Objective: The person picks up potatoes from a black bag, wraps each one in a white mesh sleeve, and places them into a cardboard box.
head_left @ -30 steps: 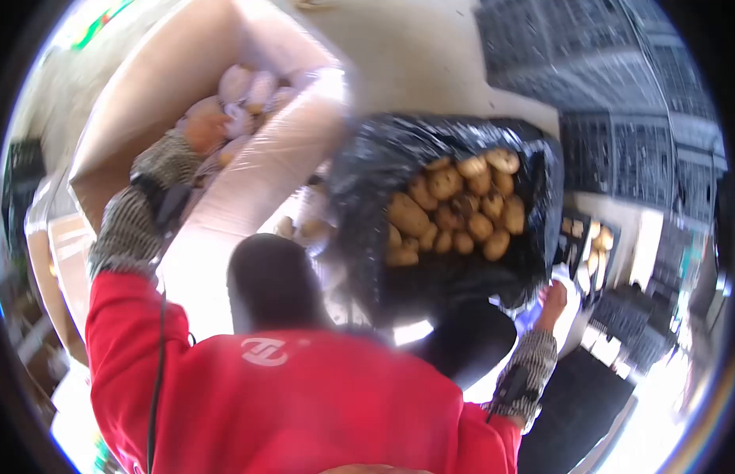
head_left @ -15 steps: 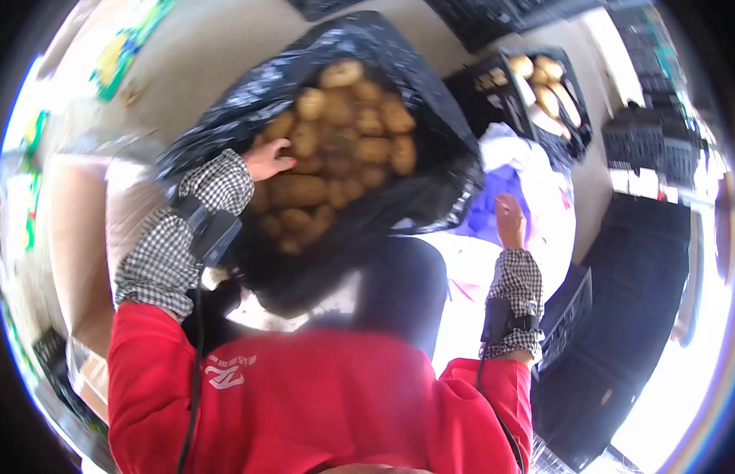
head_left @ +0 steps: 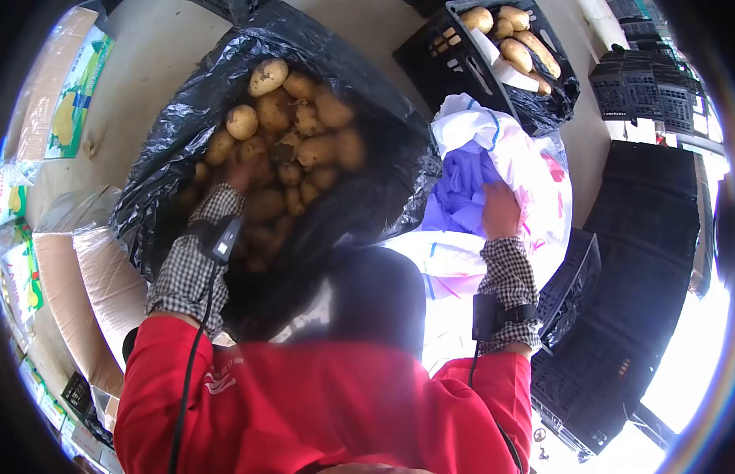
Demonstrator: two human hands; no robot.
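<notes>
A large black plastic bag [head_left: 174,118] stands open at the upper left of centre, full of potatoes [head_left: 274,110]. My left hand [head_left: 243,171] reaches down among the potatoes, its fingers dim and partly hidden there. To the right lies a white sack [head_left: 547,186] with purple material [head_left: 462,186] showing in its mouth. My right hand [head_left: 502,210] is at the sack's right inner edge, against the purple material; its fingertips are hard to make out.
At the top right, a black crate [head_left: 478,75] holds several potatoes and a white piece. Dark stacked crates [head_left: 644,237] line the right side. Cardboard boxes [head_left: 91,284] stand at the left, with printed cartons [head_left: 75,103] behind them.
My left hand has gone from the bag's left edge down among the potatoes. My right hand has moved further into the sack's mouth. The view has shifted, so the bag appears further left.
</notes>
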